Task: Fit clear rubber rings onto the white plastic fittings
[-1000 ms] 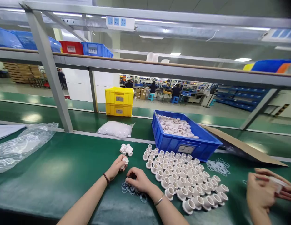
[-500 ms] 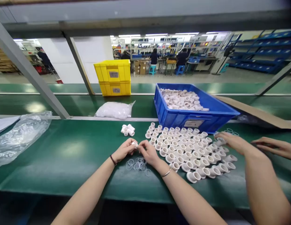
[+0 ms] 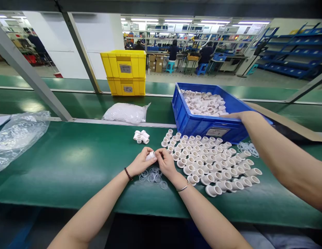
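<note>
My left hand (image 3: 141, 162) is closed around a white plastic pipe fitting (image 3: 150, 156), which lies nearly level with a flange at one end. At the fitting's right end my right hand (image 3: 164, 162) is pinched; whatever its fingertips hold is too small to make out. Just below both hands lies a loose heap of clear rings (image 3: 153, 175) on the green work surface (image 3: 80, 166). Several more white fittings (image 3: 141, 137) sit in a small cluster behind my left hand. To the right of my right hand, rows of white flanged fittings (image 3: 202, 157) stand close together.
A blue crate (image 3: 197, 126) of loose fittings stands behind the rows, with a co-worker's arm (image 3: 277, 152) reaching into it. More clear rings (image 3: 247, 148) lie near that arm. A filled plastic bag (image 3: 126, 113), yellow crates (image 3: 126, 86) and clear plastic sheeting (image 3: 20, 141) are farther off.
The co-worker's hand has gone from the rings at the right into the blue crate. My hands stay together, with more of the fitting showing now. The camera has tilted down slightly.
</note>
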A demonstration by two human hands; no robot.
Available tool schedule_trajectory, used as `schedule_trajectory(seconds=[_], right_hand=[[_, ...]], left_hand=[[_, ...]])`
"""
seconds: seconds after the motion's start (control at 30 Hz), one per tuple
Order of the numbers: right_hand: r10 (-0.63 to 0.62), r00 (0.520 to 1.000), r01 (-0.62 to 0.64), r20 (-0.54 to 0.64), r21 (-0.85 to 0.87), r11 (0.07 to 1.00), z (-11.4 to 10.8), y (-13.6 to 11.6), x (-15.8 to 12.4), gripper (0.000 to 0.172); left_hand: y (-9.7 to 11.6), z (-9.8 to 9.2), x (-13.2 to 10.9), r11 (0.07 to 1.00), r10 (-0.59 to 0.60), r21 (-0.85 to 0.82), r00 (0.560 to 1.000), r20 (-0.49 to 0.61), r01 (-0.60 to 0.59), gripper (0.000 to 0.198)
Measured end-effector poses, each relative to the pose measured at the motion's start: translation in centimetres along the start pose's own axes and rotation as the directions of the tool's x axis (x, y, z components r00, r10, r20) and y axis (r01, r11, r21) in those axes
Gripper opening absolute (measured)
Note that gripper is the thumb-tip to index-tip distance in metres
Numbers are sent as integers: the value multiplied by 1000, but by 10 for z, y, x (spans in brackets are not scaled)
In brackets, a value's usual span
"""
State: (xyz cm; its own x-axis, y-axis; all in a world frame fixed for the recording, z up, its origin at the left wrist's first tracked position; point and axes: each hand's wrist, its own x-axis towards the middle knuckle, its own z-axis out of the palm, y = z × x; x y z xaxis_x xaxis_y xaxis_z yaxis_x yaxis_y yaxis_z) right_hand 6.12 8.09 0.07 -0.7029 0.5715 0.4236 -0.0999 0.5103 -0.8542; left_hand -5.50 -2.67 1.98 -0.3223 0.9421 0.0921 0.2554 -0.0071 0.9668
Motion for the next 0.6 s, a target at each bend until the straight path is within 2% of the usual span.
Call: schedule_trajectory(seconds=[0.13, 0.6], right_hand=[[-44, 999, 43, -15, -51, 998, -1, -1, 1, 20], [-27, 1000, 27, -4, -20, 999, 0, 4, 2, 19]], left_hand=[[-2, -2, 1, 982, 56, 179, 998, -11, -53, 30], [1, 1, -1, 961, 32, 276, 999, -2, -31, 29]])
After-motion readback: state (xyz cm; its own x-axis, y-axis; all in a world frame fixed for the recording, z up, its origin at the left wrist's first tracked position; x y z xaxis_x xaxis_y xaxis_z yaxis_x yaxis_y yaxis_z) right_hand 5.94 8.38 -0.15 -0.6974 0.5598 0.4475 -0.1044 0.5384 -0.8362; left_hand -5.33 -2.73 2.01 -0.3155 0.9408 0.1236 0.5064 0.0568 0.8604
